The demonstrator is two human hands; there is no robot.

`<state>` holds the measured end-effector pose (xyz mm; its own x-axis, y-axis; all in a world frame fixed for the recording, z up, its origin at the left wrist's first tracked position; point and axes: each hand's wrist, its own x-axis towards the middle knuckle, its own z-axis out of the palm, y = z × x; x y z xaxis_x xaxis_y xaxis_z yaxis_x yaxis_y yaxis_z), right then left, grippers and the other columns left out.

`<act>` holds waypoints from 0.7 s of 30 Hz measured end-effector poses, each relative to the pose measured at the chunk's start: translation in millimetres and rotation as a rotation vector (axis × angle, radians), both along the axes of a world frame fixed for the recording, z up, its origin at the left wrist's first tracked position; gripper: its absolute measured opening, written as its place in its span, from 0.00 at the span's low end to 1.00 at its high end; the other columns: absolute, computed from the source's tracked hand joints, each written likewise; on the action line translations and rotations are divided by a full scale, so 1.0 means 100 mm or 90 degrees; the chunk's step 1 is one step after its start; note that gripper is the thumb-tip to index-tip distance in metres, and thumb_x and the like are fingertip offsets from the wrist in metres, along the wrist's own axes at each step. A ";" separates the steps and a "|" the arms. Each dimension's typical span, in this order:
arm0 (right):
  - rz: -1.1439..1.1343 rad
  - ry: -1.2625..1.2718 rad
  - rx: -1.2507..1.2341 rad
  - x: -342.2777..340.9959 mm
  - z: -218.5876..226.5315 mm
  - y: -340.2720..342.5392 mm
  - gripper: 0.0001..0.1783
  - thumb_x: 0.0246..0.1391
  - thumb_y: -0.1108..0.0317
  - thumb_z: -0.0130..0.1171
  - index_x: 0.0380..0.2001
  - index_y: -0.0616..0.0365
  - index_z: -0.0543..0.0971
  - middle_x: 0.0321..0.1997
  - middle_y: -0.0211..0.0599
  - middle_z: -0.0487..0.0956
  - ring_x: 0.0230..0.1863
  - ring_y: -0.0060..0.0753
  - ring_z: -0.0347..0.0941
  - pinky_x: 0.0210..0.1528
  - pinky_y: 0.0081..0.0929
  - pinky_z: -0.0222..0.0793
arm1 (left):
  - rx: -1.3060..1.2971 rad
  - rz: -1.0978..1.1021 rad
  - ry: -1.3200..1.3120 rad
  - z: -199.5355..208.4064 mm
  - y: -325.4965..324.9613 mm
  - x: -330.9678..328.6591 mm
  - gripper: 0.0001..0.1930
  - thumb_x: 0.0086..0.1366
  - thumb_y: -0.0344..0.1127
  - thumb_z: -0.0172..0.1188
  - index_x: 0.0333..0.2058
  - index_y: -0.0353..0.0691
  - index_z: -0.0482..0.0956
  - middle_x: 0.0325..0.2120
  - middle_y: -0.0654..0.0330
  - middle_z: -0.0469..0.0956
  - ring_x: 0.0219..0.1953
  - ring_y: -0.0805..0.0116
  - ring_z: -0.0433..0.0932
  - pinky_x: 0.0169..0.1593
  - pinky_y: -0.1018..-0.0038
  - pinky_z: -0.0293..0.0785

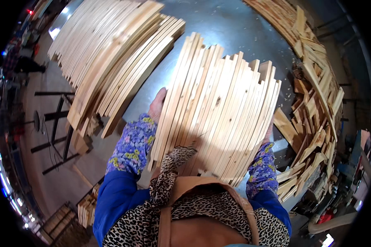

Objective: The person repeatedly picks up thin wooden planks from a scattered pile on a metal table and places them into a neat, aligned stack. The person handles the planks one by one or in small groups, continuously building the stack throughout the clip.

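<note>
A wide row of pale wooden strips (218, 111) stands side by side in front of me, their far ends uneven. My left hand (157, 103) presses against the row's left side, its fingers partly hidden behind the outer strip. On the opposite side my right hand (269, 132) is against the outermost strip, mostly covered by the wood. Between them the two hands clasp the row. Flowered sleeve covers reach to both wrists. The knotted end of a leopard-print cloth (179, 158) hangs over the near part of the strips.
Under the strips is a shiny metal table (235, 24). Another stack of wooden strips (99, 41) lies at the far left, some reaching past the table edge. Scrap wood (317, 123) is heaped along the right. A black metal frame (57, 123) stands on the floor at left.
</note>
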<state>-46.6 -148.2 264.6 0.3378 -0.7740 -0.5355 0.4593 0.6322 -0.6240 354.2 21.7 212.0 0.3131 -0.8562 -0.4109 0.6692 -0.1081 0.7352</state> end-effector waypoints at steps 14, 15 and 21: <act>-0.123 0.255 -0.373 -0.65 1.32 -1.08 0.48 0.70 0.29 0.53 0.76 0.58 0.68 0.74 0.46 0.74 0.70 0.49 0.74 0.74 0.45 0.72 | -0.474 0.071 -0.471 2.01 -0.82 0.42 0.22 0.77 0.49 0.62 0.60 0.42 0.82 0.55 0.56 0.85 0.53 0.65 0.82 0.59 0.65 0.77; -0.134 0.267 -0.384 -0.70 1.36 -0.97 0.48 0.70 0.29 0.53 0.76 0.58 0.67 0.74 0.46 0.74 0.70 0.49 0.74 0.74 0.45 0.72 | -0.505 0.025 -0.389 2.14 -0.85 0.42 0.22 0.78 0.51 0.60 0.58 0.42 0.83 0.53 0.56 0.86 0.51 0.66 0.83 0.58 0.65 0.78; -0.132 0.299 -0.366 -0.70 0.80 0.37 0.48 0.71 0.29 0.52 0.76 0.58 0.67 0.74 0.45 0.74 0.70 0.48 0.74 0.75 0.45 0.71 | -0.522 -0.167 -0.176 1.90 0.19 0.30 0.28 0.83 0.59 0.52 0.47 0.38 0.87 0.43 0.58 0.87 0.49 0.69 0.83 0.57 0.65 0.78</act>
<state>-116.6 -111.1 344.7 -0.0084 -0.9967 -0.0813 0.1392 0.0793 -0.9871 383.8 40.9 402.1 0.0630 -0.9050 0.4207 0.4851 0.3962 0.7796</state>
